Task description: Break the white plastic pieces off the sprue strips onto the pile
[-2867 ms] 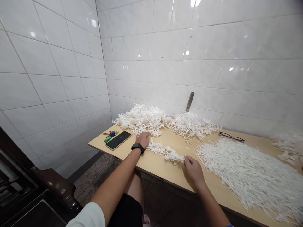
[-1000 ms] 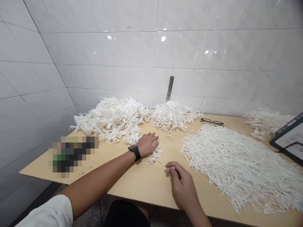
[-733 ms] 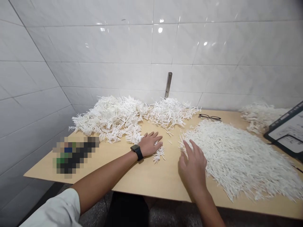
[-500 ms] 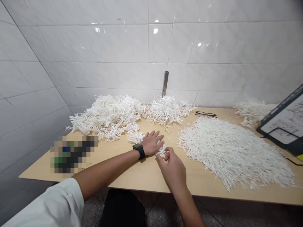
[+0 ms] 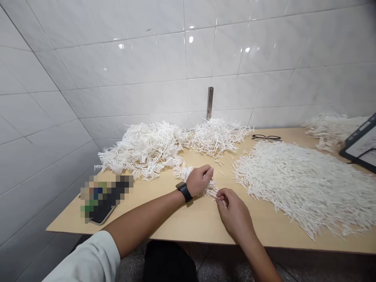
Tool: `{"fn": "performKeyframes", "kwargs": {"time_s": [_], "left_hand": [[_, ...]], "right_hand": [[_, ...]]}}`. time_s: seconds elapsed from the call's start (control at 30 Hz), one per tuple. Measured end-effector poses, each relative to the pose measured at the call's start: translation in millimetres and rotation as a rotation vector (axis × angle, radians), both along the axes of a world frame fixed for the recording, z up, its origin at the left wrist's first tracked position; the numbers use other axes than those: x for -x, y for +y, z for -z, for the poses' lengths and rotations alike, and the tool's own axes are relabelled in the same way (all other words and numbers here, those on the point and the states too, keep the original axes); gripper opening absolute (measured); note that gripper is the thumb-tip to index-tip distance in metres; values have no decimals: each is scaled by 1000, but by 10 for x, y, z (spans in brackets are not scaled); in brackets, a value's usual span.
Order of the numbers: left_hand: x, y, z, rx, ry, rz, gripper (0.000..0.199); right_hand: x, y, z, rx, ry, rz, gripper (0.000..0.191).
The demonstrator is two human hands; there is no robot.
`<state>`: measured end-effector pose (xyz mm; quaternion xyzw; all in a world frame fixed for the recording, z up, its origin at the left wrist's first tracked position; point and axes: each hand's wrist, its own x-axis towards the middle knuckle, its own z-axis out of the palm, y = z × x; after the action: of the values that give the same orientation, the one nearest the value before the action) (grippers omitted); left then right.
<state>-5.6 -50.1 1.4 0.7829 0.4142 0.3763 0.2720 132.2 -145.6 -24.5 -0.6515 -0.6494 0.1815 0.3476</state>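
Note:
My left hand, with a black watch on its wrist, is curled closed over a small cluster of white plastic-like pieces on the table. What its fingers grip is hidden. Just to the right, my right hand pinches the end of thin white pieces from that cluster between thumb and fingertips. Behind the hands lie tangled branching white pieces in a left heap and a middle heap. A wide pile of loose short white sticks spreads over the right side.
Black-framed glasses lie near the tiled wall. A phone, partly blurred out, rests at the table's left. At the right stand a dark-edged panel and another white heap. The wooden table's front edge is near me.
My left hand has gone from spread flat to curled closed. My right thumb and fingers have come together on the white pieces. The view has shifted, moving the table's contents slightly within it.

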Motion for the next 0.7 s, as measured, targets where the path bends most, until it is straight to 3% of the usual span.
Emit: {"fn": "performKeyframes", "kwargs": {"time_s": [0.4,0.53,0.7], "left_hand": [[27,28,-40,7,-369,-131,37],[40,24,-7,6,-492,-100,42],[37,10,8,-20,-586,-98,51]], "right_hand": [[36,-15,-21,-29,-4,-2,19],[69,-10,-3,-42,-80,10,31],[37,-5,9,-42,-96,-1,10]]}}
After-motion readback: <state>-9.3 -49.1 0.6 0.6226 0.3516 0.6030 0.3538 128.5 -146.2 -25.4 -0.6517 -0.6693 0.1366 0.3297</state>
